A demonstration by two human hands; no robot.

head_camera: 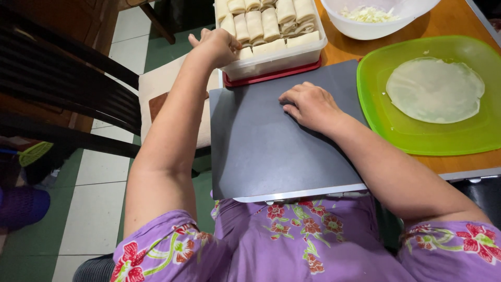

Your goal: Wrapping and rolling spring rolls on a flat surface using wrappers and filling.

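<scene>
- At the surface's near-left corner, the left hand (pixel 215 46) grips the corner of the clear container (pixel 271 57) packed with rolled spring rolls (pixel 263 23).
- Right hand (pixel 309 106): loosely curled, palm down on the grey board (pixel 271 151), holding nothing.
- Right: green tray (pixel 417 141) bearing 1 round wrapper (pixel 436 90); white bowl (pixel 376 28) behind it.

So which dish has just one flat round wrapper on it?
The green tray on the right. It holds one thin round wrapper; the clear box holds rolls and the white bowl holds shreds.
</scene>
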